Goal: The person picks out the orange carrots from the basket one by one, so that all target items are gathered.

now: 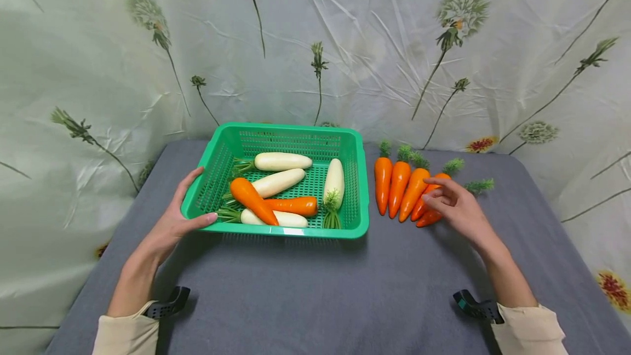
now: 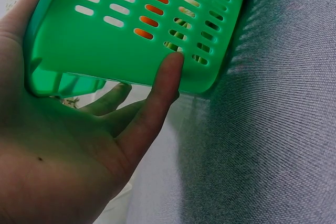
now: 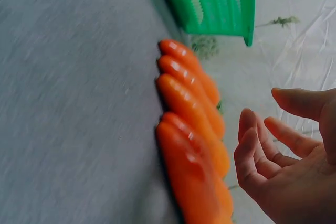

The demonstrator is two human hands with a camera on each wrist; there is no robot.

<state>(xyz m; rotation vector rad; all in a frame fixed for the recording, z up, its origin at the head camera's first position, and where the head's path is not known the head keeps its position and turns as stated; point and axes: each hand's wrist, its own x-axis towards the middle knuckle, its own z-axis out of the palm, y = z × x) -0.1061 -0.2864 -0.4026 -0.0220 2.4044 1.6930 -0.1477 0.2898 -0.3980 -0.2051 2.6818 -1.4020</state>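
A green plastic basket [image 1: 276,233] holds several white radishes [image 1: 283,161] with green stems and two carrots [image 1: 252,200]. My left hand [image 1: 170,223] grips the basket at its near left corner, the thumb on the rim. In the left wrist view, fingers [image 2: 157,98] reach around the outer wall [image 2: 94,45]. To the right of the basket, several orange carrots [image 1: 413,193] with leafy green tops lie side by side. Over the rightmost ones hovers my right hand [image 1: 458,207], fingers loosely bent; the right wrist view shows nothing held and a gap to the carrots [image 3: 191,114].
Grey cloth [image 1: 305,295] covers the table. Behind it hangs a pale curtain [image 1: 345,32] printed with dandelions. A black band [image 1: 167,304] sits on the left wrist, and a similar band [image 1: 478,307] on the right.
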